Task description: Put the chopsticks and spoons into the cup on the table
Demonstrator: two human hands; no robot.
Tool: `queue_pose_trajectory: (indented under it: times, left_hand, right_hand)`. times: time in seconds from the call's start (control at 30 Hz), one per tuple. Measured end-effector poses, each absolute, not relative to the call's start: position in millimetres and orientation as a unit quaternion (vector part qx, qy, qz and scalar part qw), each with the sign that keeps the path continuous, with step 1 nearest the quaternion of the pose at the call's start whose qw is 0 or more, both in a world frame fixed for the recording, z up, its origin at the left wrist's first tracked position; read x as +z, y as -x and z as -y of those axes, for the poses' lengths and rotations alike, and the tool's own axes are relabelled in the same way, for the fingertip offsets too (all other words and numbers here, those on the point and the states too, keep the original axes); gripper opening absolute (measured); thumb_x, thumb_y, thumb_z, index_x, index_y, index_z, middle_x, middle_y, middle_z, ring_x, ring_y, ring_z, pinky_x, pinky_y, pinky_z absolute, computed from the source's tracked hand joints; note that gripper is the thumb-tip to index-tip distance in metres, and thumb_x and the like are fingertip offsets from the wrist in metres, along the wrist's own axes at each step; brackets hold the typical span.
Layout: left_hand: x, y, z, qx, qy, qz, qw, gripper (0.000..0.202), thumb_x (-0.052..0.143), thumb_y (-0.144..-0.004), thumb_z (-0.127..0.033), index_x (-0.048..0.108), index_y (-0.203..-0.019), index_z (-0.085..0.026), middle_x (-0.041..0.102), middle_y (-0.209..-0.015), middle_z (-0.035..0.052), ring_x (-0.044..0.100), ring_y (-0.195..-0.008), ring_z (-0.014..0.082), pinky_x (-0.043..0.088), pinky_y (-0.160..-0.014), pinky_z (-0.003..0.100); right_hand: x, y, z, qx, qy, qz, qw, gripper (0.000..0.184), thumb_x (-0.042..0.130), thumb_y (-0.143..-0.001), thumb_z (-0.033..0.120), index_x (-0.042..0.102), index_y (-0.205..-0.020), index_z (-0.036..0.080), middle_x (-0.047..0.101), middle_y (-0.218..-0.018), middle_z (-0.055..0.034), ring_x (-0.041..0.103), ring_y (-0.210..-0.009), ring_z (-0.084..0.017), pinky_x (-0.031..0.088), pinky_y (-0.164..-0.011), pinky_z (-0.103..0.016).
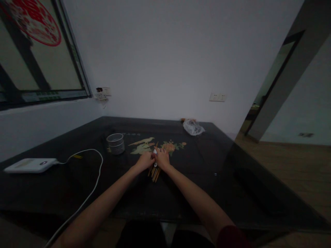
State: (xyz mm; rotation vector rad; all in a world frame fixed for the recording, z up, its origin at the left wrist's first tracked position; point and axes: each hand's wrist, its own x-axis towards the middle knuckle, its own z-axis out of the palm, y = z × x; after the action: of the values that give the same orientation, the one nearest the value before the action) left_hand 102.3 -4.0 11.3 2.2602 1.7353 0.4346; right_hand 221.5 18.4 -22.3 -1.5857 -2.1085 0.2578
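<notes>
In the middle of the table, a bunch of thin wooden sticks (154, 175), which look like chopsticks, pokes out below my hands. A narrow white object (155, 164) with a dark spot near its lower end lies over the sticks, between my hands; its kind is unclear. My left hand (145, 159) is closed, its fingertips pressed in at the white object and sticks. Across from it, my right hand (162, 158) bends its fingers over the white object's upper part and the sticks. The hands touch or nearly touch, and their fingers hide the middle of the bunch.
The dark glossy table (201, 179) has a printed flower pattern. A clear round container (115, 144) stands left of my hands. Farther left lies a white power bank (32, 165) with a white cable (99, 172). A crumpled plastic bag (193, 127) rests near the wall.
</notes>
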Motion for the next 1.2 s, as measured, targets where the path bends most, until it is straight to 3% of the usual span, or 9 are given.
queue_pose_trajectory:
  times: [0.13,0.4,0.8,1.2]
  left_hand:
    - [7.3,-140.3,3.8,0.161,-0.801,-0.558,0.141,0.024,0.047,-0.080,-0.020,0.070,-0.081,-0.013,0.070,-0.083,0.0095,0.064,-0.079,0.0191,0.045,-0.070,0.026]
    - [1.1,-203.4,13.2,0.201,-0.824,-0.494,0.190,0.024,0.048,-0.079,-0.021,0.071,-0.080,-0.013,0.070,-0.079,0.0090,0.064,-0.075,0.0184,0.046,-0.069,0.025]
    - [-7.5,-206.6,20.2,0.248,-0.814,-0.495,0.174,0.027,0.051,-0.079,-0.016,0.070,-0.098,-0.013,0.060,-0.118,0.0125,0.057,-0.108,0.0215,0.042,-0.098,0.031]
    - [-12.0,-200.9,21.0,0.272,-0.824,-0.479,0.132,0.024,0.049,-0.081,-0.015,0.067,-0.097,-0.014,0.061,-0.106,0.0097,0.059,-0.098,0.0186,0.046,-0.089,0.029]
  right_hand:
    - [-26.2,-264.6,-19.5,0.082,0.587,0.768,0.242,0.047,0.043,-0.090,0.026,0.041,-0.136,0.020,0.052,-0.131,-0.0122,0.042,-0.121,-0.024,0.030,-0.100,-0.037]
    - [-34.4,-337.4,-12.7,0.066,0.594,0.753,0.276,0.046,0.044,-0.088,0.021,0.045,-0.133,0.013,0.055,-0.123,-0.0152,0.046,-0.116,-0.025,0.032,-0.099,-0.036]
    - [-45.7,-356.9,-12.0,0.065,0.602,0.731,0.314,0.046,0.043,-0.088,0.023,0.045,-0.133,0.012,0.054,-0.124,-0.0152,0.044,-0.119,-0.024,0.033,-0.098,-0.035]
    - [-45.9,-355.5,-9.0,0.030,0.594,0.746,0.300,0.048,0.047,-0.088,0.027,0.043,-0.134,0.015,0.056,-0.122,-0.0148,0.046,-0.115,-0.027,0.035,-0.096,-0.038]
